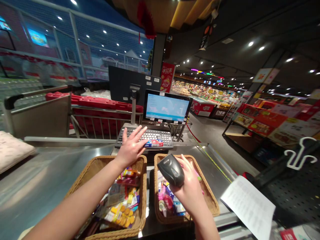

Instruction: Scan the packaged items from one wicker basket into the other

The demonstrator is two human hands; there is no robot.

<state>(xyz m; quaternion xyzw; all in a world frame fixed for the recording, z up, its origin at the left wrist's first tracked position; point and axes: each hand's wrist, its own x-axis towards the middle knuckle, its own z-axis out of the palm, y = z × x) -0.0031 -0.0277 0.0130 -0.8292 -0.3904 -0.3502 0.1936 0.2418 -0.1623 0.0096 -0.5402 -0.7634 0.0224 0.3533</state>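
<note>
The steel table (50,180) spreads widest, carrying everything else; the keyboard (150,136) at its far edge serves as the landmark here. Behind the keyboard stands the lit screen (167,107), with a dark monitor back (127,85) to its left. Just in front of the keyboard sit 2 wicker baskets: the left basket (140,186) and the right basket (210,200), both filled with small wrapped snacks. To the right of the keyboard, nearer the camera, lies a printed sheet (250,206).

The left hand (131,146) reaches over the keyboard's near edge, fingers spread wide and holding nothing, fingertips at a small red-and-blue packet (154,143) lying on the keys. The right hand (190,186) hovers above the right basket, closed around a dark barcode scanner (171,170).

This looks like the scanning step: the packet is being steadied or picked up. A next move would call for turning its barcode toward the scanner's window.
</note>
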